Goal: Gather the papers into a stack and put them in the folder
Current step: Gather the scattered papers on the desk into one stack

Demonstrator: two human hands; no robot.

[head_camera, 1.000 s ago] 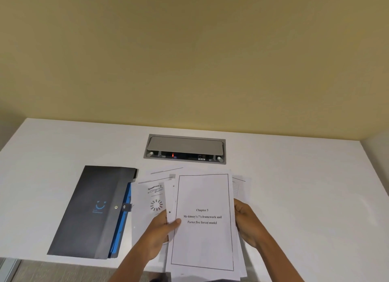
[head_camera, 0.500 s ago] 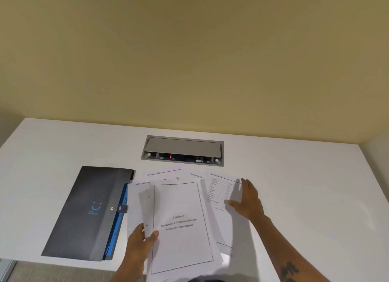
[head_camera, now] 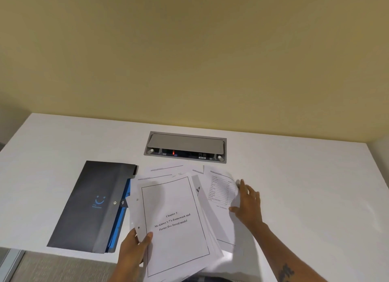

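Left hand (head_camera: 134, 247) pinches the near-left edge of the paper stack (head_camera: 174, 225), top sheet reading "Chapter 3 Mc-kinsey's 7's framework and Porter five forces model". Right hand (head_camera: 248, 203), fingers spread, lies on a table-printed sheet (head_camera: 221, 189) right of it. Dark folder (head_camera: 92, 203) with blue smiley lies left on white table (head_camera: 305, 187).

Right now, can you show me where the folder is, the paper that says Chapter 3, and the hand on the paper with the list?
folder (head_camera: 90, 206), head view, on its dark grey front cover.
Chapter 3 paper (head_camera: 174, 199), head view, blank area above the title.
right hand (head_camera: 248, 203), head view, back of the hand.
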